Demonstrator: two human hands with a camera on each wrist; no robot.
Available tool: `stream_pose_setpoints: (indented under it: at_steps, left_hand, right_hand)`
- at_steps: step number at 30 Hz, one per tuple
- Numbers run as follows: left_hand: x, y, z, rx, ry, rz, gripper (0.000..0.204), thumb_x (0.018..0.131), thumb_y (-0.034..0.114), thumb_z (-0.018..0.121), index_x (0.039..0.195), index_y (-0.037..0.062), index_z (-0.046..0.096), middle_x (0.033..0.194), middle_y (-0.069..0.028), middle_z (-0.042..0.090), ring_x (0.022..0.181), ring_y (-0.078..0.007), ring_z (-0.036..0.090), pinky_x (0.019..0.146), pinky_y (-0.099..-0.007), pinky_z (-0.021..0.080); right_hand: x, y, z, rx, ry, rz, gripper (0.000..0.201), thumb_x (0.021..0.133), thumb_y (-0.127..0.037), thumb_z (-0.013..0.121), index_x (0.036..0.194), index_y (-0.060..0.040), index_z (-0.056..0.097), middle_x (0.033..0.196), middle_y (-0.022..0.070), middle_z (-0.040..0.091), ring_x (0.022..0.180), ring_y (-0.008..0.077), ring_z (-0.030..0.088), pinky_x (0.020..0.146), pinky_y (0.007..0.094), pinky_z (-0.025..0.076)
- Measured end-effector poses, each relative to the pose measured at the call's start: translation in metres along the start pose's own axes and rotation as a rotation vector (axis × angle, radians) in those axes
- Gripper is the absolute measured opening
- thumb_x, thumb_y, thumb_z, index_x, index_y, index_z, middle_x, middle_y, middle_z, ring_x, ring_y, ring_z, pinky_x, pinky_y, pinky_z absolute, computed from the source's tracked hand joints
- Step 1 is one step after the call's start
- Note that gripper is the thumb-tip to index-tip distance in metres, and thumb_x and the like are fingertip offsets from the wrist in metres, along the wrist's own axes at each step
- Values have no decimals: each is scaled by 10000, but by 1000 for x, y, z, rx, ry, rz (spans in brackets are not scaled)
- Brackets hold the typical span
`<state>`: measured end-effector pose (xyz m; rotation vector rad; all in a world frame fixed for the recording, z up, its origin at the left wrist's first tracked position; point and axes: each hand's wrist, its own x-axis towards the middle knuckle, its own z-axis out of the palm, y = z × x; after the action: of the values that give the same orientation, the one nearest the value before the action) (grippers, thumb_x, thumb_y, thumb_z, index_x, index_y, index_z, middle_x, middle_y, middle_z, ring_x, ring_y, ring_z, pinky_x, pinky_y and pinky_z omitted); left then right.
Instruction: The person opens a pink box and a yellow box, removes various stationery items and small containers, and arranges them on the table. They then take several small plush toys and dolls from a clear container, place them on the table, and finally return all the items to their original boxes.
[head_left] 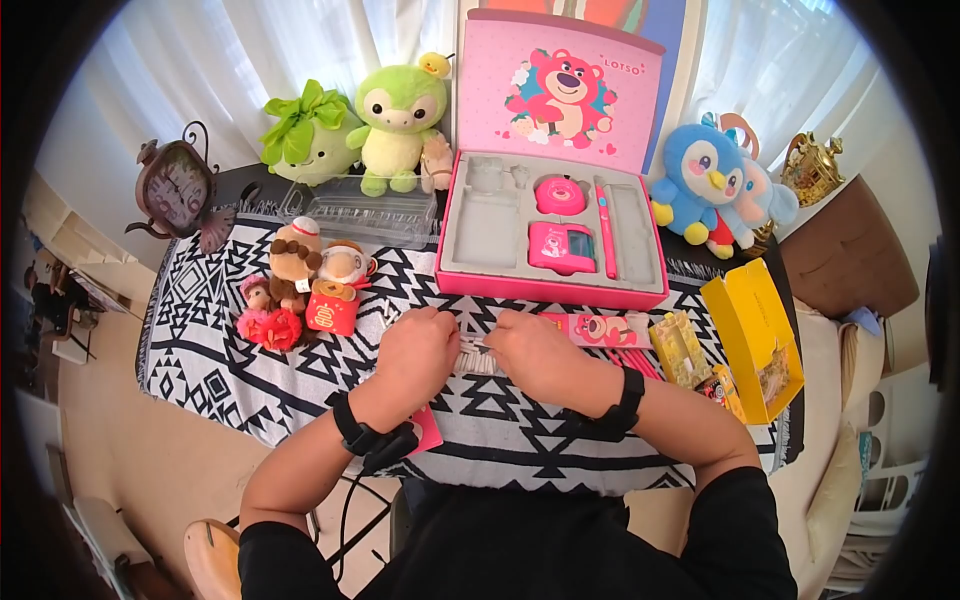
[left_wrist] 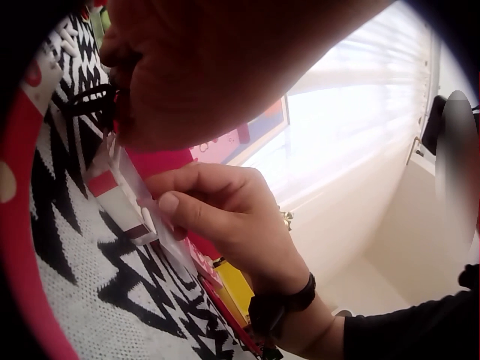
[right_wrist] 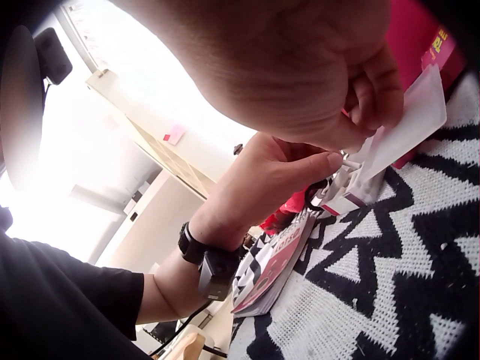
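The right hand pinches a translucent sheet between thumb and fingers. Just beside its fingertips, between both hands, is a small white box. The left hand bends its fingers near the box's other end; whether they grip anything cannot be told. Beyond the fingers stands a pink case.

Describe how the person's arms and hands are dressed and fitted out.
The left hand and right hand are gloveless, the forearms bare. Black short sleeves cover the upper arms. Each wrist has a black strap with a dark boxy device; a thin black cable hangs below the left one.
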<state>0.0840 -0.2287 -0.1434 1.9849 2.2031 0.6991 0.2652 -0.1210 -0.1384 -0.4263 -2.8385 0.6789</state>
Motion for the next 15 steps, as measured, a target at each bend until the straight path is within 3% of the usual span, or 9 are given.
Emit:
stream_pose_setpoints:
  at_steps: [10,13,15]
  left_hand:
    - [-2,-3,3,26,-26,107,75,839,108,689,827,35,702,841,-133,650,846,-342,649,748,-454,538]
    - [-2,-2,-5,0,-59,95,62,842,96,684,850,40,711,847,-135,651,854,-343,650,744,-454,535]
    - [-4,-5,-14,-55,48,42,67,850,87,683,876,33,712,853,-146,655,853,-348,652,746,-452,533]
  right_hand:
    - [2,-3,2,-3,-22,19,142,844,-33,656,971,3,710,941,173,612,862,387,645,753,481,536]
    - [4,-7,-2,17,-16,28,106,794,6,615,866,41,685,929,209,626,905,398,661,806,478,548]
    - [3,-8,-3,12,-16,11,103,782,12,621,861,42,681,931,208,622,916,396,656,811,472,547]
